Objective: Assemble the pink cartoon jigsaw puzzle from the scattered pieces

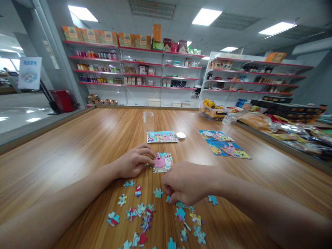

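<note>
A partly joined jigsaw puzzle [163, 162] with pink and white cartoon figures lies on the wooden table in front of me. My left hand [136, 160] rests at its left edge, fingers loosely stretched with the tips touching it; a bit of a piece shows beneath them. Just below and right of the joined section, my right hand [185, 183] is closed, its thumb and forefinger at a small blue puzzle piece [168, 199]. Several loose pieces are scattered nearer to me, among them a light blue piece [158, 193] and a red and blue one [138, 190].
Beyond the puzzle stand a clear jar [148, 121], a cartoon picture card [162, 137] and a silver lid [181, 136]. Blue cartoon cards [229, 148] lie to the right. A clear bin of yellow toys [212, 111] and packaged goods [290, 129] are farther right.
</note>
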The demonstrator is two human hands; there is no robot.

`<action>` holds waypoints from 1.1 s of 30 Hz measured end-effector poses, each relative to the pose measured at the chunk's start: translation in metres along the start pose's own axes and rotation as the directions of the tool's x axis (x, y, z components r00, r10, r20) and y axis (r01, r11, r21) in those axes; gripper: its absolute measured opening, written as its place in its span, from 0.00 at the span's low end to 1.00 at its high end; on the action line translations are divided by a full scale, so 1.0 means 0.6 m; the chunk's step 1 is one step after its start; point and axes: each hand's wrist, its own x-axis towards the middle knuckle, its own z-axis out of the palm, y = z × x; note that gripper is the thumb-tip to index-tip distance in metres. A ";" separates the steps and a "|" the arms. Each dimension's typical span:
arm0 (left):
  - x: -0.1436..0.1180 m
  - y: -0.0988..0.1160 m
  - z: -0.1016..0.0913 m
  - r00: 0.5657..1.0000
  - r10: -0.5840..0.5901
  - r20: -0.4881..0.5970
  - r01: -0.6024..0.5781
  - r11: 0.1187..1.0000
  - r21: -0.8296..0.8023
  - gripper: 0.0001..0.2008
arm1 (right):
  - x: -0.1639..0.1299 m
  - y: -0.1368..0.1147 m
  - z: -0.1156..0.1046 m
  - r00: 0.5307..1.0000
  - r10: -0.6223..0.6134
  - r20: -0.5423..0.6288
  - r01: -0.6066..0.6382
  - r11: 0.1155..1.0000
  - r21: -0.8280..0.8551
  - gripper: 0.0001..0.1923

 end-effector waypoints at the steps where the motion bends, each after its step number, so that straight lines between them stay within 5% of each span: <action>1: 0.000 0.000 0.000 1.000 -0.005 0.002 0.005 1.000 -0.001 0.26 | 0.000 0.000 0.001 1.000 -0.002 -0.003 0.002 1.000 0.000 0.07; 12: 0.000 0.004 -0.004 0.998 -0.059 0.005 0.059 0.998 -0.005 0.29 | 0.005 -0.002 0.002 0.998 -0.066 -0.017 0.067 0.992 0.106 0.11; 16: -0.003 0.001 -0.004 0.972 -0.155 -0.175 0.159 0.987 0.006 0.28 | 0.001 -0.004 -0.003 0.995 -0.096 -0.007 0.097 0.990 0.103 0.06; 18: -0.005 -0.001 -0.004 0.959 -0.176 -0.221 0.188 0.981 0.037 0.27 | 0.003 0.002 -0.006 0.993 -0.110 -0.041 0.115 0.979 0.171 0.05; 20: -0.005 0.000 -0.006 0.977 -0.156 -0.148 0.166 0.984 0.058 0.27 | 0.011 0.017 -0.003 0.984 -0.070 -0.164 0.119 0.942 0.313 0.05; 22: -0.004 0.003 -0.006 0.991 -0.129 -0.031 0.130 0.990 0.047 0.28 | 0.026 0.043 0.007 0.926 0.080 -0.369 0.121 0.863 0.491 0.04; 24: -0.002 0.007 -0.006 0.993 -0.111 0.048 0.110 0.994 0.025 0.32 | 0.046 0.076 0.025 0.804 0.275 -0.528 0.158 0.756 0.635 0.07; 27: 0.002 0.010 -0.003 0.993 -0.092 0.072 0.093 0.996 0.000 0.36 | 0.069 0.121 0.054 0.652 0.492 -0.577 0.137 0.672 0.728 0.07; 33: 0.006 0.013 -0.001 0.995 -0.062 0.080 0.064 0.998 -0.028 0.37 | 0.075 0.146 0.074 0.601 0.567 -0.563 0.126 0.628 0.768 0.08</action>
